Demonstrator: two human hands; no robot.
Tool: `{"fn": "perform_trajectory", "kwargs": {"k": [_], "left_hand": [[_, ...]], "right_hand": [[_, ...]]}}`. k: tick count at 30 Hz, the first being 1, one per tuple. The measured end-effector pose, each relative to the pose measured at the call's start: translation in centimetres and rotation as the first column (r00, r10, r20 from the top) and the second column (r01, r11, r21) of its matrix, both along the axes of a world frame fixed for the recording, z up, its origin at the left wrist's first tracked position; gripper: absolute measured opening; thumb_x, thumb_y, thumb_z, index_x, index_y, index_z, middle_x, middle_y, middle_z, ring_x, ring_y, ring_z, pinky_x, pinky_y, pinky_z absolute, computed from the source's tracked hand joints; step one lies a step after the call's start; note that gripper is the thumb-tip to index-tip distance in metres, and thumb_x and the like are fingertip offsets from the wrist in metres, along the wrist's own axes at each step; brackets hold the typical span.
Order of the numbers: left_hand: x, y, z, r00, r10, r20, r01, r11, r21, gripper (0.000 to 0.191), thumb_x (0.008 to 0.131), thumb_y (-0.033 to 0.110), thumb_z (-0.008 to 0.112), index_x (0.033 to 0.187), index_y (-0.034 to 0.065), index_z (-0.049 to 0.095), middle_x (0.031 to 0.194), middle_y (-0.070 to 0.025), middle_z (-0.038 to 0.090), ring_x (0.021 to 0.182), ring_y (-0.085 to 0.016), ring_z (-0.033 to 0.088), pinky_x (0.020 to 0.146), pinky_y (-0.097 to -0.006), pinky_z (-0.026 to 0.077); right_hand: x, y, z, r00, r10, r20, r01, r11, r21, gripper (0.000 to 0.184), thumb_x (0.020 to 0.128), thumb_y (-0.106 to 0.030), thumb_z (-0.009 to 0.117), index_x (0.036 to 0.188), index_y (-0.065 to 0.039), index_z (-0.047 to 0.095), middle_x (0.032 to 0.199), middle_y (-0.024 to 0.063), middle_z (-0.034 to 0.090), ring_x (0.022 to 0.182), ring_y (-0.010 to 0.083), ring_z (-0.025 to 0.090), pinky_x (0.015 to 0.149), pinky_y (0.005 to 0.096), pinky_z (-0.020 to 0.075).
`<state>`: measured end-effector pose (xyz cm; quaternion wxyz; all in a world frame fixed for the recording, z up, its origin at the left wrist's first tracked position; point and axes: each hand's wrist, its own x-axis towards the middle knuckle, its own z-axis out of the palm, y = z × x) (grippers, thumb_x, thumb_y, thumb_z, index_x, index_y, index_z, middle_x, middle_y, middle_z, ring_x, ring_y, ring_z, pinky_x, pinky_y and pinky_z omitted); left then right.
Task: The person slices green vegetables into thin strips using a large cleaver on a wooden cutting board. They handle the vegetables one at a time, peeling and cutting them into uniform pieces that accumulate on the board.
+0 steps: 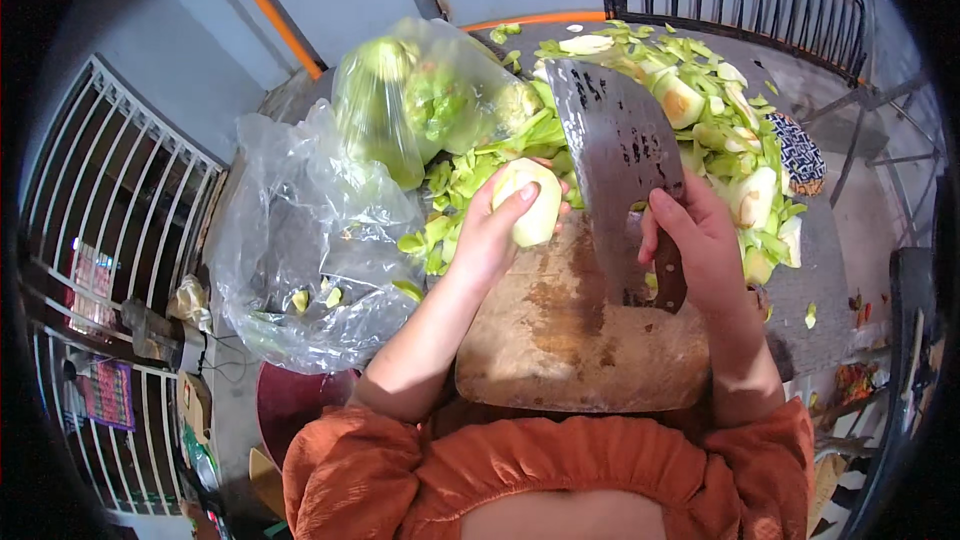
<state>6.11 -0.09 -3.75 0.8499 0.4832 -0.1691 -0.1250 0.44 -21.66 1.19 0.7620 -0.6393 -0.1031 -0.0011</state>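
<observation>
My left hand [499,221] grips a peeled, pale green-white vegetable [531,202], its thumb lying on the near face. A large cleaver [619,142] is in my right hand [694,240], held near the wooden handle with the thumb against the blade. Its broad, stained blade stands just right of the vegetable, with a gap between them. Below both hands lies a worn wooden cutting board [555,360]. Green peelings [480,172] are heaped beyond the board, and part of the heap is hidden behind the blade.
A clear plastic bag [420,90] of green vegetables stands at the back left. Nearer, an open plastic bag [330,240] holds a few scraps. Peelings and pale vegetable pieces [754,195] spread over the right side, beside a round patterned object [796,154]. A dark red container [296,405] is at lower left.
</observation>
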Motion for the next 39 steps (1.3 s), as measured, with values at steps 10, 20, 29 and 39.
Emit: {"fn": "perform_trajectory", "kwargs": {"k": [10, 20, 29, 39], "left_hand": [[-0.4, -0.1, -0.8, 0.984, 0.174, -0.050, -0.171, 0.984, 0.052, 0.044, 0.083, 0.022, 0.066, 0.118, 0.0018, 0.050, 0.099, -0.0084, 0.062, 0.086, -0.017, 0.062, 0.074, -0.0289, 0.052], [-0.3, 0.4, -0.6, 0.995, 0.073, -0.063, -0.073, 0.997, 0.010, 0.031, 0.090, 0.028, 0.058, 0.108, 0.0028, 0.059, 0.094, -0.0031, 0.064, 0.083, -0.010, 0.059, 0.075, -0.0247, 0.047], [-0.6, 0.5, -0.8, 0.983, 0.095, -0.155, -0.093, 0.996, 0.016, 0.031, 0.092, 0.032, 0.053, 0.099, 0.0026, 0.060, 0.088, -0.0029, 0.064, 0.077, -0.010, 0.060, 0.070, -0.0244, 0.048], [-0.7, 0.0, -0.5, 0.983, 0.138, -0.120, -0.117, 0.978, 0.172, 0.028, 0.092, 0.029, 0.053, 0.090, 0.0032, 0.062, 0.076, -0.0018, 0.064, 0.065, -0.009, 0.059, 0.062, -0.0218, 0.046]], "right_hand": [[0.1, 0.2, -1.2, 0.995, 0.051, -0.087, -0.045, 0.997, 0.065, 0.035, 0.094, -0.014, 0.048, 0.127, -0.003, 0.041, 0.081, 0.0080, 0.059, 0.049, 0.0118, 0.052, 0.049, 0.0221, 0.0426], [0.4, 0.7, -1.9, 0.996, 0.083, -0.046, -0.083, 0.997, 0.000, 0.029, 0.095, -0.014, 0.046, 0.121, -0.002, 0.043, 0.079, 0.0100, 0.059, 0.047, 0.0145, 0.054, 0.045, 0.0241, 0.0459], [0.4, 0.6, -1.6, 0.995, 0.079, -0.058, -0.081, 0.996, -0.025, 0.031, 0.094, -0.013, 0.047, 0.123, -0.002, 0.042, 0.075, 0.0076, 0.055, 0.046, 0.0127, 0.051, 0.044, 0.0225, 0.0432], [0.5, 0.5, -1.2, 0.984, 0.111, -0.140, -0.118, 0.992, -0.036, 0.023, 0.093, -0.011, 0.049, 0.114, -0.001, 0.047, 0.070, 0.0024, 0.048, 0.047, 0.0096, 0.047, 0.041, 0.0222, 0.0390]]}}
